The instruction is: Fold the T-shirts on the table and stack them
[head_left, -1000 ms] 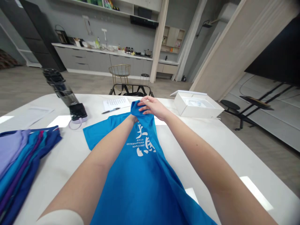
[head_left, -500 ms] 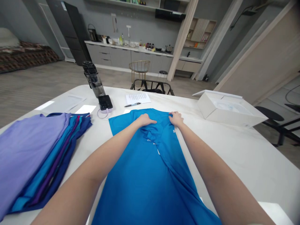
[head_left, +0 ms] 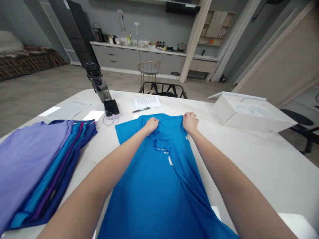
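Gripping shirt [head_left: 147, 186] by edge, box [head_left: 251, 121] apart

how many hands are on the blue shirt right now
2. The left hand grasps the upper part of the blue shirt, beside the bunched cloth; the right hand is at its far right corner. No other hands show.

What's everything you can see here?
Large table: 1, white, front
Printed cloth T-shirt: 1, blue, table middle
Clothes pile: 1, purple and blue, table left
Tall bottle: 1, clear and black, beyond clothes
Flat device: 1, black, by bottle
Paper sheets: 2, white, table back
Slim pen: 1, dark, by paper
Open box: 1, white, table right
Wire chair: 1, gold, behind table
Tall fridge: 1, dark, back left
Cabinets: several, grey, back
Left hand: 1, bare, on T-shirt
Right hand: 1, bare, on T-shirt
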Demonstrator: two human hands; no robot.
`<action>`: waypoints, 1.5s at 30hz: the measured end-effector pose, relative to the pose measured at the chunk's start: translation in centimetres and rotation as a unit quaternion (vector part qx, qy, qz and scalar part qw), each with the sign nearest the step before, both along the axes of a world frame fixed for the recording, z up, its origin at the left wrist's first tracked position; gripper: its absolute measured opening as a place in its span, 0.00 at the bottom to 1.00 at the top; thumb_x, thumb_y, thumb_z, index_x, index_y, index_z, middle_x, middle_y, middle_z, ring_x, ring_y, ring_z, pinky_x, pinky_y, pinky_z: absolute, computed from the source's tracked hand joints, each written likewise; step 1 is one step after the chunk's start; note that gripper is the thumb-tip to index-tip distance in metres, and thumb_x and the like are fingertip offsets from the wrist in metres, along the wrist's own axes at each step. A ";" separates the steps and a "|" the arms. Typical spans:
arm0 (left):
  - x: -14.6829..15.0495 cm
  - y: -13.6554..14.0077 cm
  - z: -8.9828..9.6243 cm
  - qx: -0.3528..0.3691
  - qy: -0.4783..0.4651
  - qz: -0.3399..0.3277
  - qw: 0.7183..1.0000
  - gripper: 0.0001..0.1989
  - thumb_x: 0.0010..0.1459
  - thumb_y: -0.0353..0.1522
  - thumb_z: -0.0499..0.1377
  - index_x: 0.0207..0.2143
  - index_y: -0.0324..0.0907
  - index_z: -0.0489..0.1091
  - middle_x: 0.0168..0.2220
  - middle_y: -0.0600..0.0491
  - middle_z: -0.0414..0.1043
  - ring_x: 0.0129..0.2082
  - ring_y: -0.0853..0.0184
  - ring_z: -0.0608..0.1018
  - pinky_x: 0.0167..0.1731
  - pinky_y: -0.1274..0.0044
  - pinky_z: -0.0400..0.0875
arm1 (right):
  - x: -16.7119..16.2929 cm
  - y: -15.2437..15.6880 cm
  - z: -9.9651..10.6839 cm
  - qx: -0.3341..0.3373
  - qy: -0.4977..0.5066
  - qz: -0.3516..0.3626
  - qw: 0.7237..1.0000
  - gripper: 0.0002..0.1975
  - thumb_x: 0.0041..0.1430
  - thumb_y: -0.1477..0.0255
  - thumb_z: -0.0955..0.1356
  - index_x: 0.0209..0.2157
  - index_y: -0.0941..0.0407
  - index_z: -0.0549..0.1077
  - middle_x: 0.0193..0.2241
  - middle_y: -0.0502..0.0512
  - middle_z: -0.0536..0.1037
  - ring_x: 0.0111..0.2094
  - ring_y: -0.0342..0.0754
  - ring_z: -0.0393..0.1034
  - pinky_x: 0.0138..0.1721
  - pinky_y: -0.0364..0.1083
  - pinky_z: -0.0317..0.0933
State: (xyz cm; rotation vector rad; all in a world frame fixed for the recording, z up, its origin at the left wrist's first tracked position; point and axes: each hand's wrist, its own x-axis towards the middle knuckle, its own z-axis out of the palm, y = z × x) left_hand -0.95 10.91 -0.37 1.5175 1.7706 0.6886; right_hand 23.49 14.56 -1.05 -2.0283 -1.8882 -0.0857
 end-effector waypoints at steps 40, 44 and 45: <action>-0.3 -16.5 -3.3 0.255 0.241 -0.268 0.897 0.22 0.72 0.35 0.46 0.63 0.46 0.67 0.66 0.47 0.66 0.66 0.59 0.67 0.68 0.58 0.54 | 5.0 -27.2 -2.8 -0.036 0.167 0.197 0.965 0.14 0.57 0.57 0.75 0.42 0.48 0.83 0.43 0.57 0.75 0.49 0.55 0.69 0.56 0.53 0.61; -0.2 -16.7 -3.2 0.269 0.251 -0.266 0.891 0.22 0.73 0.36 0.46 0.63 0.45 0.68 0.65 0.45 0.67 0.65 0.57 0.68 0.67 0.56 0.55 | 4.2 -27.7 -2.5 -0.012 0.108 0.175 0.979 0.18 0.61 0.57 0.73 0.50 0.48 0.80 0.48 0.59 0.73 0.51 0.56 0.68 0.57 0.54 0.61; -0.1 -16.8 -3.1 0.272 0.256 -0.266 0.889 0.22 0.72 0.36 0.46 0.63 0.44 0.68 0.65 0.44 0.67 0.65 0.57 0.68 0.67 0.56 0.55 | 4.0 -28.0 -2.4 -0.007 0.099 0.177 0.979 0.18 0.63 0.57 0.71 0.51 0.49 0.79 0.49 0.59 0.72 0.52 0.56 0.67 0.57 0.54 0.60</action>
